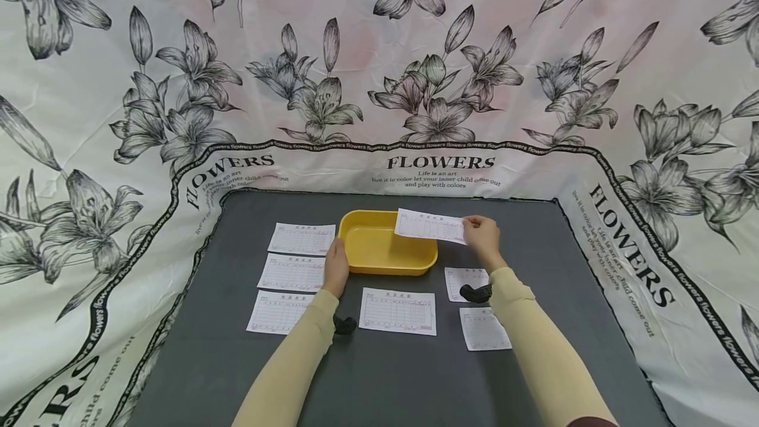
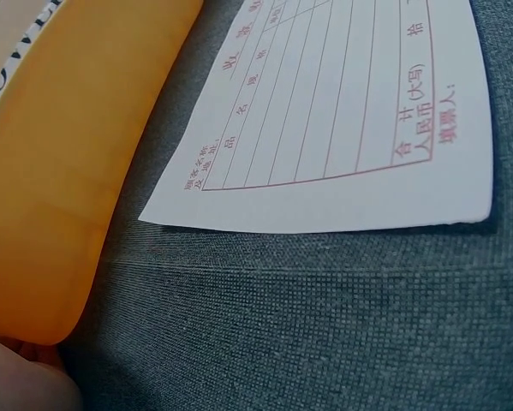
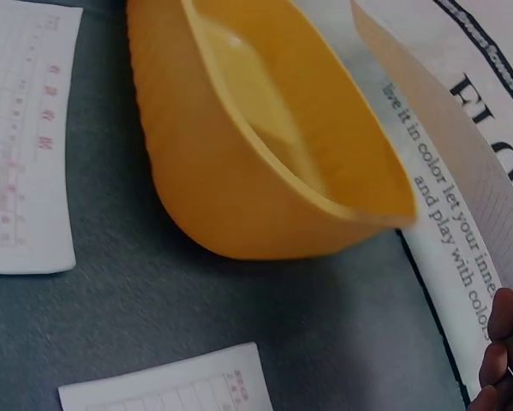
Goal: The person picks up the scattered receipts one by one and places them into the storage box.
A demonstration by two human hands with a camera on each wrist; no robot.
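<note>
My right hand (image 1: 481, 240) pinches the right end of a printed receipt slip (image 1: 428, 224), whose left part overlaps the back right of a yellow plastic tray (image 1: 388, 265). In the right wrist view this slip (image 3: 462, 128) stands off to the right of the tray (image 3: 230, 205), above its rim. My left hand (image 1: 336, 269) grips the tray's left end, thumb side up; in the left wrist view its fingers (image 2: 25, 377) show at the tray's lower corner. Inside, the tray's visible floor is bare. Beside the left hand lie receipt slips (image 1: 292, 273).
Three slips form a column left of the tray, the nearest one (image 1: 279, 312) partly behind my left forearm. Another slip (image 1: 397, 312) lies in front of the tray. Two more (image 1: 483, 329) lie at the right, partly covered by my right arm and a black wrist strap (image 1: 476, 293).
</note>
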